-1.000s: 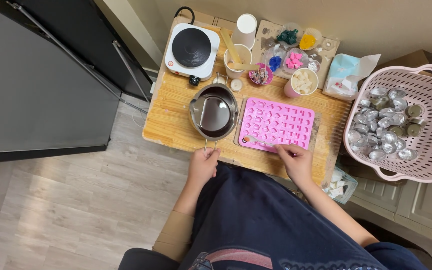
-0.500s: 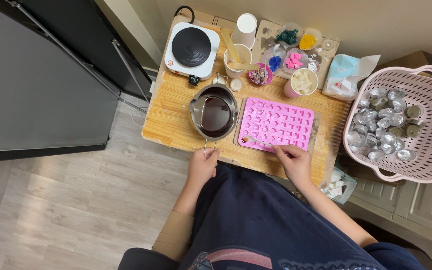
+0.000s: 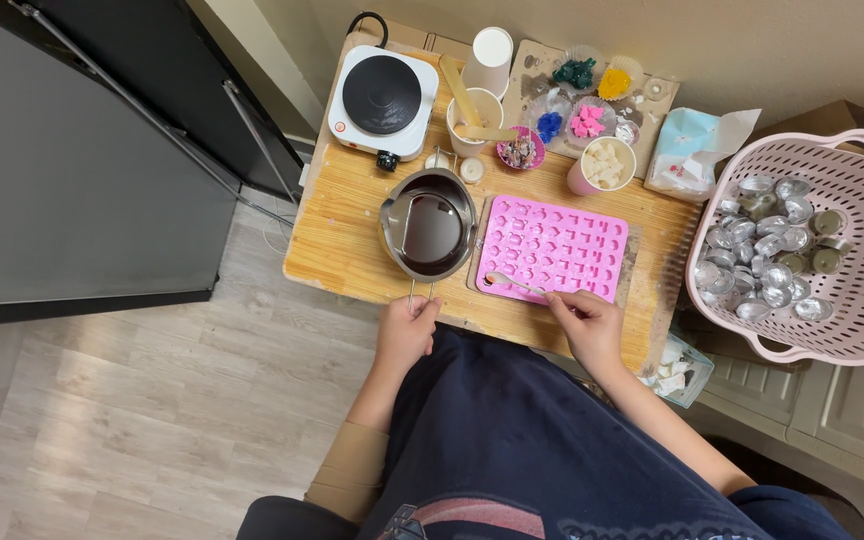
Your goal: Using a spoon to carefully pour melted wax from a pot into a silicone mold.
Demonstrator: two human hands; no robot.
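Head camera, looking down on a small wooden table: the left hand closes around the wire handle of a small metal pot of dark liquid, while the right hand pinches a slim spoon over the near edge of a pink silicone mould just beside the pot. Filling the cavities appears to be the step in hand; the next spoonful calls for a steady, level carry.

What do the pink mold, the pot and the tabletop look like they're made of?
Pink mold: probably silicone; matte, uniformly coloured, thin soft-looking sheet with small cavities. Pot: metal, likely stainless steel; shiny, reflective rim and wire handle. Tabletop: wood, possibly bamboo; light grain in parallel strips.
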